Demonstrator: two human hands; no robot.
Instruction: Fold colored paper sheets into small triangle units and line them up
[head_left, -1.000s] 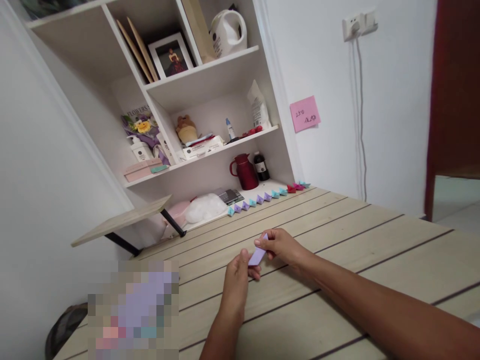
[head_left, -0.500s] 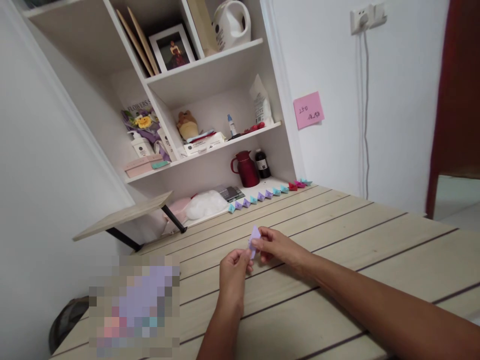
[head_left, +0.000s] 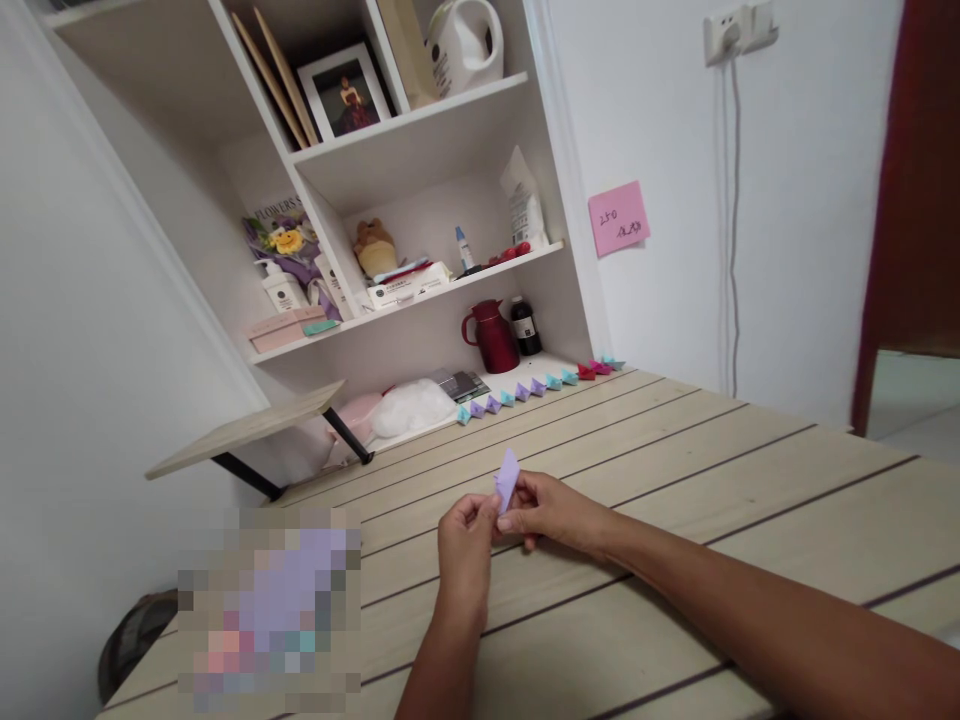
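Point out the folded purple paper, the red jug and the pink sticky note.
Folded purple paper (head_left: pixel 508 482): head view, middle of its exposed face.
Red jug (head_left: pixel 496 340): head view, middle of its body.
Pink sticky note (head_left: pixel 618 222): head view, middle of its front.

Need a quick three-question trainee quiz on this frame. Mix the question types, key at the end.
1. Multiple choice: what colour is the paper between the left hand and the right hand? a) red b) light purple c) white
2. True or false: in the picture, the red jug stands left of the dark bottle.
3. Fill in: the pink note is on the white ____.

Key: 1 b; 2 true; 3 wall.
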